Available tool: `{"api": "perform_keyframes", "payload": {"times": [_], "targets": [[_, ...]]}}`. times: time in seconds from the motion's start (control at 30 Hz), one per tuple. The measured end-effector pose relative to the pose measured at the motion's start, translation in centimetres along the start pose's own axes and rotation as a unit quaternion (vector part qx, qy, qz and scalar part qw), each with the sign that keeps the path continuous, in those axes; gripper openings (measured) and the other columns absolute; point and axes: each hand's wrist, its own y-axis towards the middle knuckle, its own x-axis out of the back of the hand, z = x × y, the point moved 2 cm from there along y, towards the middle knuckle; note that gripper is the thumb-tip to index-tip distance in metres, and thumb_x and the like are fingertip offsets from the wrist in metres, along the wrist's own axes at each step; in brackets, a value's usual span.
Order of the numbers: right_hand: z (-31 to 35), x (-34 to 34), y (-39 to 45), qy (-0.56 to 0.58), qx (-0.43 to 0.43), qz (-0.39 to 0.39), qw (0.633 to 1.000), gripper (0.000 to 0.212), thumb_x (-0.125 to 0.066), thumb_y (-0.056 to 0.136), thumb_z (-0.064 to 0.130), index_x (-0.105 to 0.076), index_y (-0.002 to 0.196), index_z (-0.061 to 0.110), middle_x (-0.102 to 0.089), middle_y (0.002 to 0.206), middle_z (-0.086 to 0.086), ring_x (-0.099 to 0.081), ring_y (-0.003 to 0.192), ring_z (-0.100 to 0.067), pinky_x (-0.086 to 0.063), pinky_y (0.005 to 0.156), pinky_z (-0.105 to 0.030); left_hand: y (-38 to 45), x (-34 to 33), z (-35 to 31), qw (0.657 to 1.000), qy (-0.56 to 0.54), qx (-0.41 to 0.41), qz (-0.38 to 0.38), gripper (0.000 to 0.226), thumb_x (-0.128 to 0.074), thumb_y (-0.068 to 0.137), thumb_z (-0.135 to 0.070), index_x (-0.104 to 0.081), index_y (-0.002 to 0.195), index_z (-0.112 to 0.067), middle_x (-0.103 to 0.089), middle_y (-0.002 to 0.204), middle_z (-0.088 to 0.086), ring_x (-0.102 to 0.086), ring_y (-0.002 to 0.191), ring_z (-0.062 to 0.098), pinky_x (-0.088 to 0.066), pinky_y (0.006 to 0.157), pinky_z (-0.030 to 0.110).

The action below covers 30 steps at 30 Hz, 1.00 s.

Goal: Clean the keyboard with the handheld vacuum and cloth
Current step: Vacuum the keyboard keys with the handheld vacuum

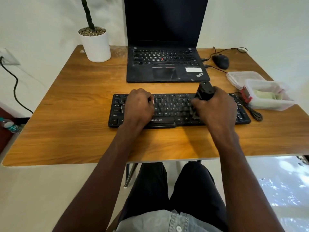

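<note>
Near the front edge of the wooden tabletop (70, 131), the flat black plastic keyboard (173, 111), judged light and prone to slide, is pinned by the curled left hand (139, 106), while the small rigid black handheld vacuum (204, 91) is gripped around its body by the right hand (215, 106).

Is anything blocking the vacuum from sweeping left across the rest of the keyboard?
Yes: the left hand rests on the keyboard left of the handheld vacuum, which the right hand grips.
</note>
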Motion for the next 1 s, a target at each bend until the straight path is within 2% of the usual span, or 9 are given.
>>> {"api": "perform_keyframes", "payload": {"times": [0.17, 0.23, 0.33, 0.5, 0.57, 0.7, 0.8, 0.87, 1.0], "targets": [[1.3, -1.9, -1.7, 0.077, 0.071, 0.142, 0.984, 0.026, -0.071, 0.081, 0.036, -0.06, 0.098, 0.021, -0.059, 0.08, 0.013, -0.056, 0.071, 0.0, -0.038, 0.054, -0.013, -0.8, -1.2, -1.5, 0.998, 0.051, -0.033, -0.011, 0.016, -0.057, 0.091, -0.016, -0.072, 0.093, -0.011, -0.065, 0.097, 0.007, -0.051, 0.096, 0.024, -0.043, 0.089, 0.043], [0.1, -0.6, -0.5, 0.052, 0.038, 0.098, 0.993, 0.028, -0.07, 0.082, 0.038, -0.06, 0.101, 0.02, -0.059, 0.08, 0.012, -0.052, 0.067, 0.002, -0.033, 0.053, -0.015, -0.9, -1.4, -1.6, 0.997, 0.063, -0.032, -0.015, 0.017, -0.057, 0.091, -0.016, -0.072, 0.097, -0.012, -0.065, 0.1, 0.007, -0.051, 0.098, 0.024, -0.042, 0.091, 0.043], [-1.9, 1.2, 1.0, -0.04, 0.007, -0.016, 0.999, 0.035, -0.068, 0.08, 0.04, -0.063, 0.103, 0.014, -0.068, 0.095, -0.002, -0.059, 0.078, -0.018, -0.036, 0.064, -0.026, -1.0, -1.7, -2.0, 0.996, 0.082, -0.014, -0.008, 0.02, -0.058, 0.09, -0.017, -0.071, 0.104, -0.012, -0.065, 0.106, 0.007, -0.052, 0.103, 0.023, -0.042, 0.094, 0.043], [0.3, -1.3, -1.1, 0.063, 0.097, 0.145, 0.983, 0.025, -0.072, 0.078, 0.037, -0.058, 0.092, 0.021, -0.06, 0.078, 0.012, -0.057, 0.07, -0.005, -0.042, 0.057, -0.019, -2.4, -2.5, -3.7, 0.996, 0.075, -0.042, -0.016, 0.047, -0.033, 0.087, -0.033, -0.069, 0.101, -0.007, -0.06, 0.103, 0.011, -0.05, 0.099, 0.027, -0.04, 0.086, 0.041], [-0.7, -0.4, 0.0, 0.07, 0.065, 0.123, 0.988, 0.023, -0.072, 0.079, 0.035, -0.059, 0.092, 0.022, -0.059, 0.075, 0.014, -0.055, 0.067, 0.0, -0.037, 0.054, -0.017, -2.6, -2.9, -3.8, 0.995, 0.087, -0.039, -0.031, 0.044, -0.035, 0.088, -0.029, -0.069, 0.101, -0.005, -0.061, 0.103, 0.012, -0.051, 0.099, 0.028, -0.042, 0.085, 0.042], [-3.5, 1.8, 2.2, -0.002, 0.014, 0.01, 1.0, 0.036, -0.072, 0.079, 0.038, -0.064, 0.104, 0.013, -0.067, 0.092, 0.0, -0.06, 0.081, -0.015, -0.038, 0.067, -0.025, -2.9, -3.9, -4.2, 0.993, 0.099, -0.035, -0.049, 0.023, -0.055, 0.092, -0.02, -0.07, 0.1, -0.004, -0.061, 0.103, 0.012, -0.052, 0.099, 0.027, -0.042, 0.086, 0.041], [-2.2, 0.3, 0.9, 0.006, 0.09, 0.079, 0.993, 0.032, -0.073, 0.078, 0.036, -0.062, 0.098, 0.014, -0.063, 0.09, 0.002, -0.056, 0.08, -0.016, -0.038, 0.065, -0.027, -2.9, -4.6, -5.2, 0.993, 0.103, -0.053, -0.033, 0.022, -0.058, 0.086, -0.015, -0.07, 0.102, -0.004, -0.062, 0.105, 0.013, -0.053, 0.1, 0.029, -0.043, 0.088, 0.043], [-2.3, 0.1, 0.9, 0.05, 0.074, 0.123, 0.988, 0.03, -0.072, 0.077, 0.036, -0.064, 0.098, 0.016, -0.065, 0.088, 0.002, -0.06, 0.08, -0.016, -0.045, 0.063, -0.028, -2.9, -4.9, -5.6, 0.993, 0.105, -0.055, -0.024, 0.025, -0.061, 0.081, -0.01, -0.07, 0.103, -0.003, -0.062, 0.104, 0.013, -0.053, 0.1, 0.03, -0.042, 0.087, 0.043], [-4.8, 2.5, 2.6, 0.035, 0.01, 0.034, 0.999, 0.027, -0.071, 0.078, 0.037, -0.064, 0.094, 0.016, -0.063, 0.082, 0.003, -0.062, 0.081, -0.019, -0.043, 0.066, -0.028, -3.1, -5.2, -5.9, 0.993, 0.107, -0.042, -0.027, 0.027, -0.056, 0.081, -0.007, -0.07, 0.104, -0.002, -0.063, 0.104, 0.013, -0.054, 0.099, 0.03, -0.042, 0.088, 0.044]]}}
